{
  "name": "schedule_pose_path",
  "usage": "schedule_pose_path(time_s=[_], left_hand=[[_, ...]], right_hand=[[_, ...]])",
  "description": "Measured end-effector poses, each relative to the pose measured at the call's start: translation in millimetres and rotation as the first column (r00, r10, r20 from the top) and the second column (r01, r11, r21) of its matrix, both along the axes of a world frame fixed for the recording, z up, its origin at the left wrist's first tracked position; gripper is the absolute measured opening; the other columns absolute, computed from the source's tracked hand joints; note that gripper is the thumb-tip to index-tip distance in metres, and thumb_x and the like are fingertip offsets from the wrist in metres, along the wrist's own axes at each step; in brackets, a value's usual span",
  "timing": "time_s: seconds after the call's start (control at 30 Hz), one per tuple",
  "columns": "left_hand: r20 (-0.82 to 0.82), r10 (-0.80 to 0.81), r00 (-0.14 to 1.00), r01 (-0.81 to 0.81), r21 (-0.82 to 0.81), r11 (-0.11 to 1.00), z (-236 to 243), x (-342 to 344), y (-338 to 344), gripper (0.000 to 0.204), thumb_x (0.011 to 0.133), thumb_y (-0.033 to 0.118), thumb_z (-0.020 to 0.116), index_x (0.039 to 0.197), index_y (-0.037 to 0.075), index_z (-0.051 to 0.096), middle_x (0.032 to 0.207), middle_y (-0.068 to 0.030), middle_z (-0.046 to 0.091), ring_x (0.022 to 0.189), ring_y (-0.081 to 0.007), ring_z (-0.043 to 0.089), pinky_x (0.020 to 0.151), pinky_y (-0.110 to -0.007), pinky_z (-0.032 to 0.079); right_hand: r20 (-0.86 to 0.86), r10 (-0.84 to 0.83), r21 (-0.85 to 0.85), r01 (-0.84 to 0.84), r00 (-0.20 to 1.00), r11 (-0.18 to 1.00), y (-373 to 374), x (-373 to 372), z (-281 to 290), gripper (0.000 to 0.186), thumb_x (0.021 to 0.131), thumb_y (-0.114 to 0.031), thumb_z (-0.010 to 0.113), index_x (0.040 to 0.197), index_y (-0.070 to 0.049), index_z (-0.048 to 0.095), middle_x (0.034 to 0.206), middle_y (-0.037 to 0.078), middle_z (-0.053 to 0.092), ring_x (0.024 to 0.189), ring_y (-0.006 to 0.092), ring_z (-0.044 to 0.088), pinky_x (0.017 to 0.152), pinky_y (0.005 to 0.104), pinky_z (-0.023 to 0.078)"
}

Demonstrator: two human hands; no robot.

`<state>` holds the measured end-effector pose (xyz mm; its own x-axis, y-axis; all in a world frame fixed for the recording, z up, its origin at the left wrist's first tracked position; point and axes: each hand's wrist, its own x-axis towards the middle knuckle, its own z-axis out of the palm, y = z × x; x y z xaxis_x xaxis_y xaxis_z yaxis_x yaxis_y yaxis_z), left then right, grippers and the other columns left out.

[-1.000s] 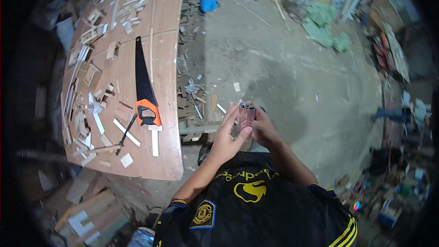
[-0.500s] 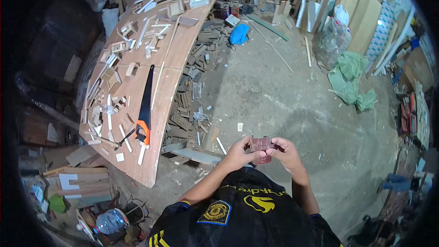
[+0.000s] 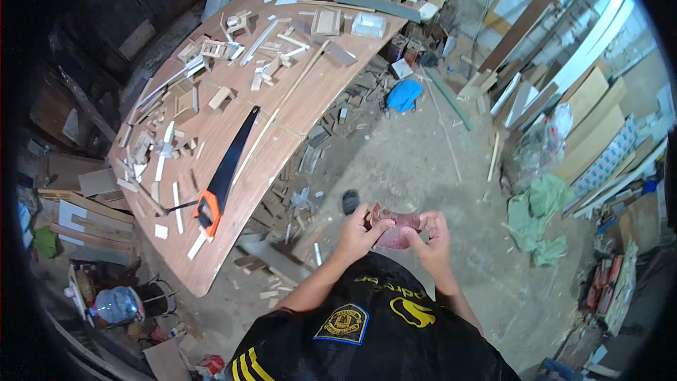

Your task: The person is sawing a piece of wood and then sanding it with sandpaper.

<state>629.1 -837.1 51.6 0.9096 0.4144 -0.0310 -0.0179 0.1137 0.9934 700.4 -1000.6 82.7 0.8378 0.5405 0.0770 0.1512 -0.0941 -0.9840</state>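
A person in a black shirt (image 3: 384, 342) with yellow stripes grips a curled, reddish-brown sheet (image 3: 393, 241) in both bare hands above a concrete floor (image 3: 423, 162). The left hand (image 3: 360, 235) pinches the sheet's 9 o'clock end between thumb and fingers; the right hand (image 3: 433, 241) pinches the 3 o'clock end the same way, both thumbs on its face. The sheet, perhaps sandpaper, though its surface is too small to read, bows between them, with the shirt at 6 o'clock. At 10 o'clock, a handsaw (image 3: 235, 159) with an orange-and-black handle lies on a wooden tabletop (image 3: 310, 102), blade pointing to 1 o'clock, among scattered wood offcuts (image 3: 222, 97). A blue bundle (image 3: 404, 95) sits at 12 o'clock, crumpled green cloth (image 3: 539, 222) at 3.
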Motion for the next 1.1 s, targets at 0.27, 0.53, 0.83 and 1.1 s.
schedule_pose_path(time_s=[0.27, 0.53, 0.83, 1.1], left_hand=[[0.084, -0.038, 0.996, 0.017, 0.233, 0.972, 37.4, 133.4, 111.7, 0.023, 0.09, 0.021, 0.069, 0.095, 0.004, 0.056, 0.063, -0.0005, 0.05, 0.058, -0.0059, 0.045, 0.053, -0.025, 0.038], [0.042, 0.416, 0.908, -0.406, 0.327, 0.854, 7.8, 145.7, 173.8, 0.025, 0.089, 0.02, 0.068, 0.101, 0.002, 0.056, 0.066, -0.0073, 0.058, 0.059, -0.0098, 0.054, 0.055, -0.027, 0.046], [-0.176, 0.742, 0.647, -0.677, 0.314, 0.665, -88.5, 131.5, 303.3, 0.024, 0.093, 0.012, 0.056, 0.113, 0.0, 0.057, 0.079, -0.0116, 0.067, 0.075, -0.0176, 0.066, 0.068, -0.031, 0.051], [-0.258, 0.87, 0.42, -0.464, 0.763, 0.45, -177.9, 192.5, 476.1, 0.03, 0.083, 0.013, 0.068, 0.11, 0.002, 0.06, 0.105, -0.0203, 0.064, 0.086, -0.0307, 0.066, 0.074, -0.038, 0.054]], right_hand=[[-0.041, 0.053, -0.071, -0.056, 0.998, 0.996, 90.1, 151.8, 22.0, 0.029, 0.083, 0.004, 0.068, 0.101, -0.005, 0.046, 0.09, 0.001, 0.057, 0.082, 0.0066, 0.055, 0.071, 0.0218, 0.044], [-0.216, 0.289, 0.146, -0.262, 0.933, 0.954, 211.4, 205.4, -12.6, 0.027, 0.084, 0.002, 0.068, 0.101, -0.006, 0.049, 0.087, -0.001, 0.058, 0.08, 0.0053, 0.055, 0.072, 0.0211, 0.045], [-0.312, 0.517, 0.126, -0.504, 0.797, 0.854, 289.3, 288.0, -37.6, 0.023, 0.086, 0.002, 0.068, 0.101, -0.004, 0.052, 0.092, 0.0, 0.061, 0.082, 0.006, 0.056, 0.072, 0.0215, 0.047], [-0.249, 0.541, 0.026, -0.553, 0.803, 0.833, 352.3, 416.9, -67.5, 0.026, 0.084, -0.001, 0.071, 0.101, -0.005, 0.052, 0.084, -0.002, 0.056, 0.075, 0.0064, 0.051, 0.068, 0.0211, 0.043]])
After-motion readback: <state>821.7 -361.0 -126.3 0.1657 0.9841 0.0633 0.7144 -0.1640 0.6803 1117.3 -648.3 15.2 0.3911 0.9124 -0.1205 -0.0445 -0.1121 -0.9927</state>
